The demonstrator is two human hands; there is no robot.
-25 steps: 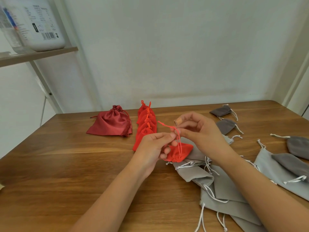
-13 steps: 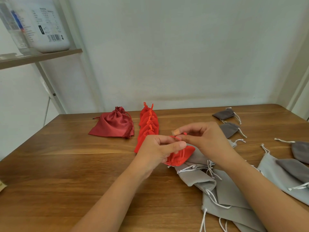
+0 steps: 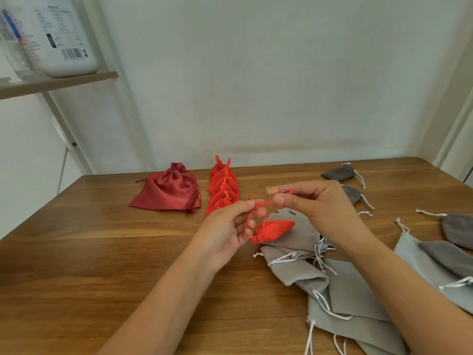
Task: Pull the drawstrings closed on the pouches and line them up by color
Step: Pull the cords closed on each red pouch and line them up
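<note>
Closest to me, a heap of light grey pouches [image 3: 340, 298] sits right of the small red pouch [image 3: 272, 230], cords loose, so plenty left. That red pouch hangs above the tabletop [image 3: 76, 265], my left hand [image 3: 227, 233] and right hand [image 3: 314, 203] each pinching its red drawstring [image 3: 265, 204], nearly cinched. Behind it, the red row [image 3: 222, 187] looks finished.

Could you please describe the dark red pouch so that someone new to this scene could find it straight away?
Start at the brown wooden table and look to its far left side, near the wall. There lies the large dark red satin pouch, cinched shut, just left of the row of small bright red pouches. It alone is shiny and has a tasselled cord.
</note>
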